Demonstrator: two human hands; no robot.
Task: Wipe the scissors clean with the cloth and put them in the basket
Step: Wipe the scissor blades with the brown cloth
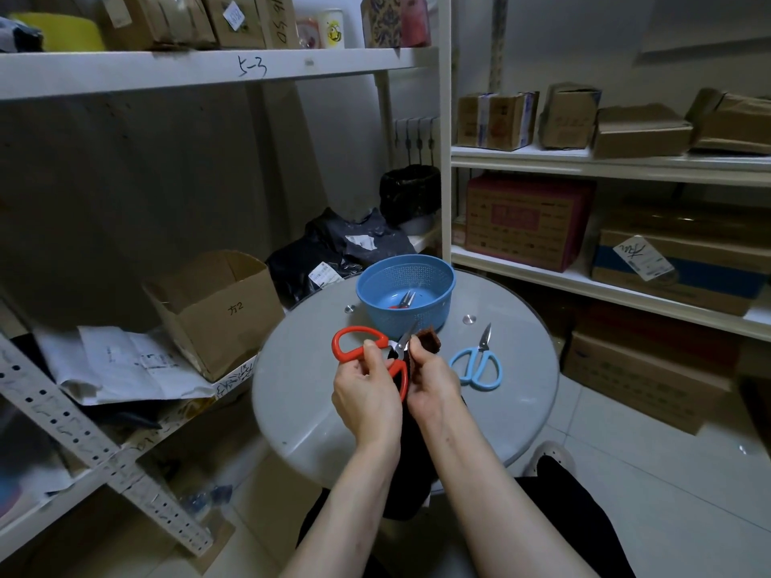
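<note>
Over the near surface, the left hand is curling its grip round the red scissors, the right hand is pinching the brown cloth against their blades, with blue scissors lying just beyond and the blue basket farther back.

5-3 on shelf edge, 方2 on cardboard box
</note>
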